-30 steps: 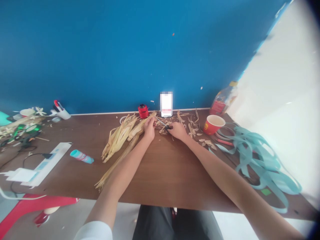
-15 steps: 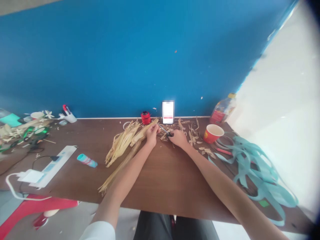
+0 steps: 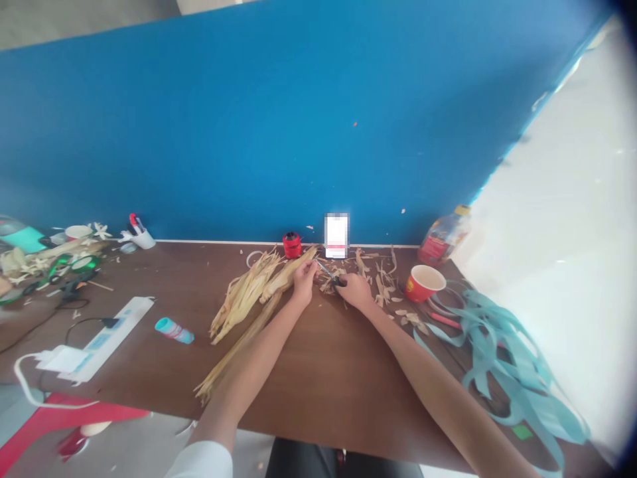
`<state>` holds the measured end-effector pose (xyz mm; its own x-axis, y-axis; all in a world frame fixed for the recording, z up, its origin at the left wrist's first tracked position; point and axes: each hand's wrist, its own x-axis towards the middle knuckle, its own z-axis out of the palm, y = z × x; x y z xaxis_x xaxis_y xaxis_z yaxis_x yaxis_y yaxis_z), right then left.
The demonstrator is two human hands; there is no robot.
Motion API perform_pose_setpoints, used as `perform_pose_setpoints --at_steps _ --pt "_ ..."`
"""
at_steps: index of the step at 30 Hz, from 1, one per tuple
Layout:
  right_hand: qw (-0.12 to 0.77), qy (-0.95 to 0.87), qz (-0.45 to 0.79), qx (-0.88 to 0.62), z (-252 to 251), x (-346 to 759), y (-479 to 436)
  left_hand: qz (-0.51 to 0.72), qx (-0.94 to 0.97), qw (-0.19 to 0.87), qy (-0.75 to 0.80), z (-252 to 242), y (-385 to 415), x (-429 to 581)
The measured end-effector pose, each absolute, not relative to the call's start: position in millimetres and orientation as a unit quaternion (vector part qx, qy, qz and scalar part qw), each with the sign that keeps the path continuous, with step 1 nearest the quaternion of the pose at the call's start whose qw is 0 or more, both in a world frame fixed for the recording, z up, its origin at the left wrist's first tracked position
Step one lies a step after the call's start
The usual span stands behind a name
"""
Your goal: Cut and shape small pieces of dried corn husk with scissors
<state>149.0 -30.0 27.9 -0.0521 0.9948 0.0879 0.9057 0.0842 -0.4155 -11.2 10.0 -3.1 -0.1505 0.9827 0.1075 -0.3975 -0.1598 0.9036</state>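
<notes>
Over the far middle of the table, my right hand [image 3: 356, 291] is closed round the dark handles of scissors [image 3: 324, 268]. Their metal blades point up and left, toward the fingertips of my left hand [image 3: 303, 282]. That hand is pinched closed; what lies between its fingertips is too small to make out. Dried corn husks [image 3: 249, 289] lie in a bundle just left of my left hand, with a long strip running under the left forearm. Small husk scraps [image 3: 328, 285] are scattered beneath and around the blades.
Behind my hands stand a red spool-like object [image 3: 292, 245] and a bright phone screen [image 3: 337, 236]. On the right are a red paper cup [image 3: 424, 283], a bottle [image 3: 444, 236] and tangled teal ribbon [image 3: 497, 345]. A power strip [image 3: 117, 335] and blue tube [image 3: 174, 330] lie left.
The camera has tilted up slightly, so the table appears lower in view. Both hands keep nearly the same place over the table, with the scissors still in the right one.
</notes>
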Motion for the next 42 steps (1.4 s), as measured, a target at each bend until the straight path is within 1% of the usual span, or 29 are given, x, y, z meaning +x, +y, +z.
perform_pose_setpoints --at_steps 9,16,23,38,42 --pt "0.189 -0.733 0.140 -0.638 24.8 155.3 -25.2 0.665 0.386 0.517 0.376 0.4 5.7 -12.0" --pt "0.209 -0.728 0.122 -0.641 24.9 153.3 -30.3 0.662 0.394 0.512 0.380 0.2 5.4 -11.6" --pt "0.205 -0.732 0.117 -0.639 23.0 154.4 -27.8 0.660 0.369 0.536 0.376 1.3 5.7 -11.7" --pt "0.173 -0.731 0.126 -0.648 25.2 155.3 -26.8 0.665 0.365 0.528 0.381 -2.2 8.6 -10.7" --pt "0.189 -0.723 0.126 -0.652 25.4 154.1 -28.5 0.664 0.359 0.538 0.376 1.3 8.4 -10.8"
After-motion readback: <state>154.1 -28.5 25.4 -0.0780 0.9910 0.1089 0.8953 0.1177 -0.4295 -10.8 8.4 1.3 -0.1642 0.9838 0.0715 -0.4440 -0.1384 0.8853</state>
